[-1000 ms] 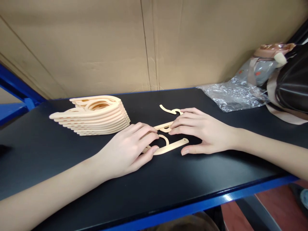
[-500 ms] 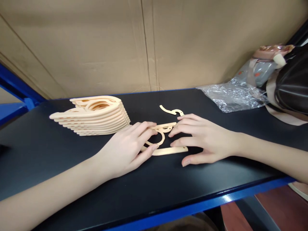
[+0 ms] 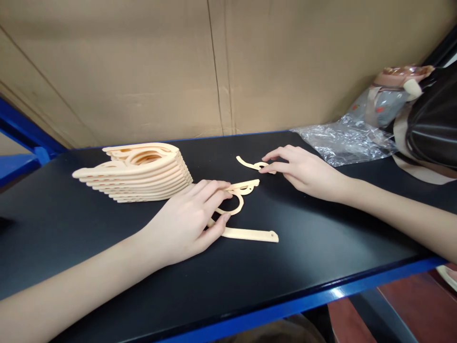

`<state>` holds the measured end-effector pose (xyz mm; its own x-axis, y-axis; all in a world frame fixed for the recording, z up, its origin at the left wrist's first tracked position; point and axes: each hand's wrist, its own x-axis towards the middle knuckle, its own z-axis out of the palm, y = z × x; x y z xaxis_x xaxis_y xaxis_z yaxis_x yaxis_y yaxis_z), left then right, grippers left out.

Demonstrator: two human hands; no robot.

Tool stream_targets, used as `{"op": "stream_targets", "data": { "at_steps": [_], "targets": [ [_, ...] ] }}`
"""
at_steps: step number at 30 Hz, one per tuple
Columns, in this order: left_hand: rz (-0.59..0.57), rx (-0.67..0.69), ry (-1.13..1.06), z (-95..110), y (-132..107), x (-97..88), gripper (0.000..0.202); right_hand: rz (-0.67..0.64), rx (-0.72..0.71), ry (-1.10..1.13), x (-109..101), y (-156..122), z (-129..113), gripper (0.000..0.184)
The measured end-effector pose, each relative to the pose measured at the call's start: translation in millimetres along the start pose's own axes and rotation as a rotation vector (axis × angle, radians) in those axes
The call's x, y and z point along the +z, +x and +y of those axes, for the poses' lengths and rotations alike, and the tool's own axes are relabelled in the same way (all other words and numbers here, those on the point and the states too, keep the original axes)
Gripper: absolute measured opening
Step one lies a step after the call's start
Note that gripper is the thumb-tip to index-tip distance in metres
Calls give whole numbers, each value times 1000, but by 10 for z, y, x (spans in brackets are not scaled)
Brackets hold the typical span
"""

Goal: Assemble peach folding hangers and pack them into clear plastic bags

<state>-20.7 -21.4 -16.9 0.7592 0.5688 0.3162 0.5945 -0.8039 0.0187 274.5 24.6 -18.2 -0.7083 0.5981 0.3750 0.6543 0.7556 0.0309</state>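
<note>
A cream plastic folding hanger [image 3: 235, 209] lies on the black tabletop, with a ring in its middle and one arm [image 3: 255, 235] swung out toward the front edge. My left hand [image 3: 194, 216] is closed over its left end, fingers on the upper arm and thumb on the lower one, hiding that end. A loose cream hook [image 3: 246, 164] lies flat behind the hanger. At the hook's right end is my right hand [image 3: 298, 171], fingers apart, fingertips over or touching it; its thumb is hidden.
A stack of several folded cream hangers [image 3: 150, 171] stands at the left, close to my left hand. Back right are crumpled clear plastic wrap [image 3: 350, 143], a strapped bottle [image 3: 385, 97] and a dark bag [image 3: 433, 119]. Cardboard [image 3: 150, 71] forms the back wall; a blue edge [image 3: 307, 305] runs along the front.
My right hand has left the hanger and moved back and right to the loose hook. The hanger's lower arm has swung toward the front. My left hand stays in place.
</note>
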Motion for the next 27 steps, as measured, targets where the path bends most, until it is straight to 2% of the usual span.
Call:
{"op": "stream_targets", "data": {
  "at_steps": [2,5,19,27],
  "targets": [
    [-10,16,-1,-13,-3,-9,35,-54,5,-31,40,1,59,41],
    [-6,62,9,-33,2,-20,33,-71,0,-14,48,10,62,31],
    [22,131,132,-47,-1,-20,38,-52,-51,105,-63,25,-258,33],
    [51,154,243,-42,11,-13,36,-94,-113,96,-158,-23,-244,29]
  ]
}}
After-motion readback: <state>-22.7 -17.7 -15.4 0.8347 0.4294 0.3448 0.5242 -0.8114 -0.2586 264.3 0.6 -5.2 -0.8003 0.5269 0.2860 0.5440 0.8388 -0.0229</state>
